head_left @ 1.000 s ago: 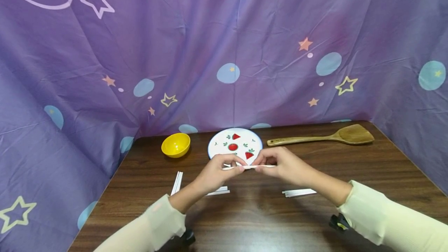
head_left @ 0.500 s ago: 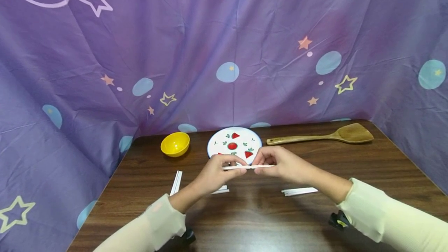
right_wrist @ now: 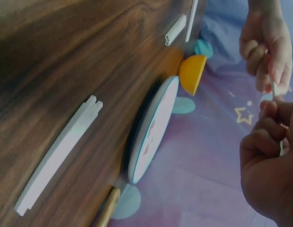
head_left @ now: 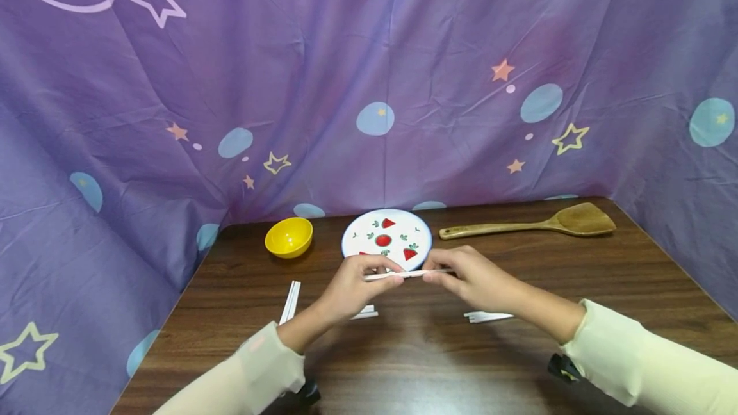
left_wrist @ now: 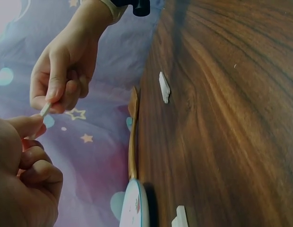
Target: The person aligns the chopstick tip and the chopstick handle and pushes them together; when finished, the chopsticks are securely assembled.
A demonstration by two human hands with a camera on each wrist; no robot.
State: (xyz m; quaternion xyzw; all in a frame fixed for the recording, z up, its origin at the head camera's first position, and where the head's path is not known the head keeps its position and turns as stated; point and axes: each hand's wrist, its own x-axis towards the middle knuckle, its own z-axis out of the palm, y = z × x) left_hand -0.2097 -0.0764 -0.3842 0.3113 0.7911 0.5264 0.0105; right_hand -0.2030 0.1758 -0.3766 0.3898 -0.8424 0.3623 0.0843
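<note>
In the head view a thin white stick (head_left: 412, 273) is held level above the table in front of the plate. My left hand (head_left: 346, 287) pinches its left part between thumb and fingers. The right part is pinched by my right hand (head_left: 475, 279), fingertips a short way from the left ones. Both wrist views show a short white piece between the two hands, the rest covered by fingers. Below lie white stick bundles: one (head_left: 290, 301) left of my left wrist, one (head_left: 368, 312) partly behind that arm, and one (head_left: 487, 317) partly behind my right forearm.
A white plate (head_left: 360, 232) with watermelon pictures lies just behind the hands. At the back left stands a yellow bowl (head_left: 289, 237). A wooden spatula (head_left: 579, 220) lies at the back right. Purple cloth (head_left: 323, 69) hangs behind the brown table (head_left: 415, 364).
My right hand has shifted slightly right along the white stick and its fingertips have drawn a little apart from the left ones. The left hand has hardly moved.
</note>
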